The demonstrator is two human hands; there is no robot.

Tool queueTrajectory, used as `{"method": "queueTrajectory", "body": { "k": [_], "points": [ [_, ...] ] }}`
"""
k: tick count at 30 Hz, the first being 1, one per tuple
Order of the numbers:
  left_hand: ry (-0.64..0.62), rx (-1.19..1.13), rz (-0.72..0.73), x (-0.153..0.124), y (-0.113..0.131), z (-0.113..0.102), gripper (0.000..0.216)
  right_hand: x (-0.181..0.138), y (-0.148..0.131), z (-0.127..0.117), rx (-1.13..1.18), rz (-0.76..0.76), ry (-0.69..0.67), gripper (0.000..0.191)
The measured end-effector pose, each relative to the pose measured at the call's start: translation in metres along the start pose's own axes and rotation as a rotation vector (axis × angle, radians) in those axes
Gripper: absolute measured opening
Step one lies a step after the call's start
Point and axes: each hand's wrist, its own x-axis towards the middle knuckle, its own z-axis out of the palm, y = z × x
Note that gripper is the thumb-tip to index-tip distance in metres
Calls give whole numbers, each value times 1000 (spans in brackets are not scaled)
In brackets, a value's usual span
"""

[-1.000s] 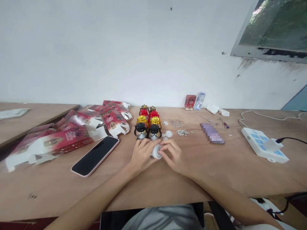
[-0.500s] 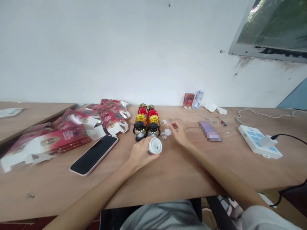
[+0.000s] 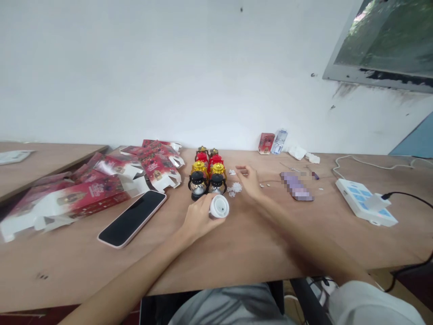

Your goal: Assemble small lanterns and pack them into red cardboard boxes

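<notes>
My left hand (image 3: 199, 215) is wrapped round what looks like a small white lantern (image 3: 219, 206), tipped so its round base with a small dark hole faces up toward me. My right hand (image 3: 249, 180) hovers over the table with thumb and fingers curled into a pinch; anything between the fingertips is too small to make out. A little pile of white plastic pieces (image 3: 234, 188) lies just left of it, and a smaller cluster (image 3: 232, 172) is farther back. Two rows of small lanterns stand beyond my left hand: black ones (image 3: 198, 184) in front, then gold ones (image 3: 218, 170) and red ones (image 3: 215, 160).
Flattened red-and-white boxes (image 3: 98, 192) are heaped at the left, with a phone (image 3: 132, 220) in front of them. At the right are a blurred purple item (image 3: 298, 186) and a white power strip (image 3: 363, 198) with cables. A red box (image 3: 266, 143) stands by the wall.
My right hand has drawn slightly away from the white pieces, and its fingers have curled in more. My left hand keeps the white lantern in the same place.
</notes>
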Motion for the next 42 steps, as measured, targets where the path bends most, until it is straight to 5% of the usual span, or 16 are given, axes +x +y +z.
{"method": "queueTrajectory", "body": {
  "k": [5, 8, 24, 42],
  "points": [
    [-17, 23, 8, -1, -1, 1, 40, -77, -38, -13, 46, -353, -81, 8],
    [-17, 58, 43, -2, -3, 1, 37, -98, -41, -12, 15, -413, -152, 9],
    [64, 288, 382, 2, -2, -4, 31, -98, -33, -8, 237, -58, -387, 18],
    [84, 293, 384, 2, 3, -2, 28, -104, -24, -6, 52, -336, -332, 17]
  ]
}}
